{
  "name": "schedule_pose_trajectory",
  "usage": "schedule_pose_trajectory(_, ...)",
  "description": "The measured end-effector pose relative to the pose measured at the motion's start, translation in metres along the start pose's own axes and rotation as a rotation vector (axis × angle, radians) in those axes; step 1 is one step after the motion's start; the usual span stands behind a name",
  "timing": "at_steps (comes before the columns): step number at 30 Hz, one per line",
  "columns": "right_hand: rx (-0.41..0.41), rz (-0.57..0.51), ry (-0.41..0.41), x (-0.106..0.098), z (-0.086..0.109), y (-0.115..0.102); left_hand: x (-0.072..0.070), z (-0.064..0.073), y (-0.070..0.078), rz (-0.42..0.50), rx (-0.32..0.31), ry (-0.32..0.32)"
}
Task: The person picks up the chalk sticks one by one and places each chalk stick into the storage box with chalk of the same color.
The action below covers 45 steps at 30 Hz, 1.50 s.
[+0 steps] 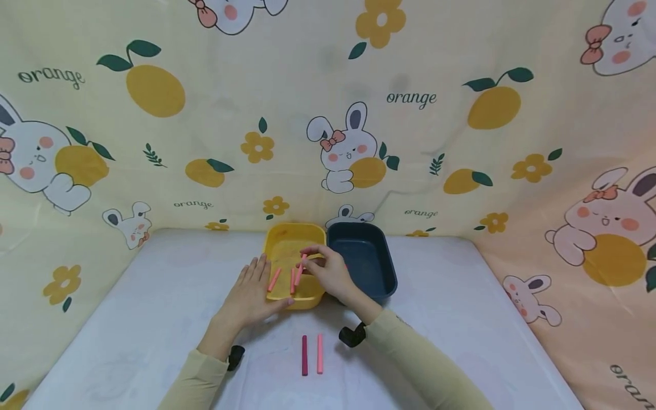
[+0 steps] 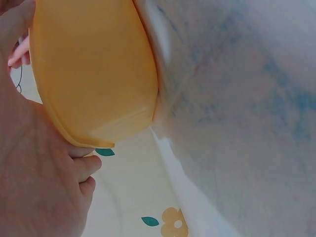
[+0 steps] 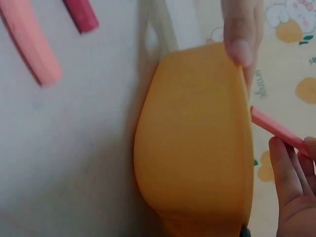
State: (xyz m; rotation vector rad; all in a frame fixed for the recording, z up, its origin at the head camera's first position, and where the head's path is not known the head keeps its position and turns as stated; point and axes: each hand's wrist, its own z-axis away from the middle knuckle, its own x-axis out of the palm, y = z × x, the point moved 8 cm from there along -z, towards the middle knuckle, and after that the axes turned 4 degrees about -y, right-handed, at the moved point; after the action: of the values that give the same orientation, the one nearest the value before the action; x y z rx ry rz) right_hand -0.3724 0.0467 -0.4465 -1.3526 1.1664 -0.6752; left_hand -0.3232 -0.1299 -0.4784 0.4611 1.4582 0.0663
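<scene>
Over the yellow bin, my right hand pinches a slim pink stick between thumb and fingers, and the stick slants downward. In the right wrist view that pink stick shows above the bin's rim. My left hand rests on the bin's near left corner, fingers straight, its thumb along the front rim. Inside the bin are another pink stick at the left and a pink stick in the middle. What lies under my right hand is partly hidden.
A dark blue bin stands against the yellow bin's right side. On the white table in front lie a dark red stick and a pink stick, side by side. A printed cloth hangs behind.
</scene>
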Motion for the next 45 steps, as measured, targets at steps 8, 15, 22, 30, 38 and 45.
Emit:
schedule_pose_trajectory(8, 0.067, 0.139, -0.185, 0.003, -0.023, 0.014, 0.0, -0.001, 0.002, -0.004, 0.005, 0.001)
schedule_pose_trajectory(15, 0.153, 0.185, -0.341, 0.004, -0.035, 0.024, -0.001, -0.001, 0.002, 0.006, 0.005, 0.003)
schedule_pose_trajectory(22, 0.121, 0.27, -0.387, 0.009, -0.043, 0.028, -0.002, 0.0, 0.002, -0.003, 0.017, 0.013)
schedule_pose_trajectory(30, 0.052, 0.42, -0.42, 0.015, -0.048, 0.025, -0.001, 0.0, 0.001, -0.007, 0.021, 0.013)
schedule_pose_trajectory(38, 0.006, 0.592, -0.381, 0.013, -0.051, 0.022, 0.0, 0.0, 0.002, 0.0, 0.02, 0.0)
schedule_pose_trajectory(45, -0.005, 0.705, -0.381, 0.012, -0.056, 0.026, 0.0, -0.001, 0.001, 0.001, 0.001, -0.007)
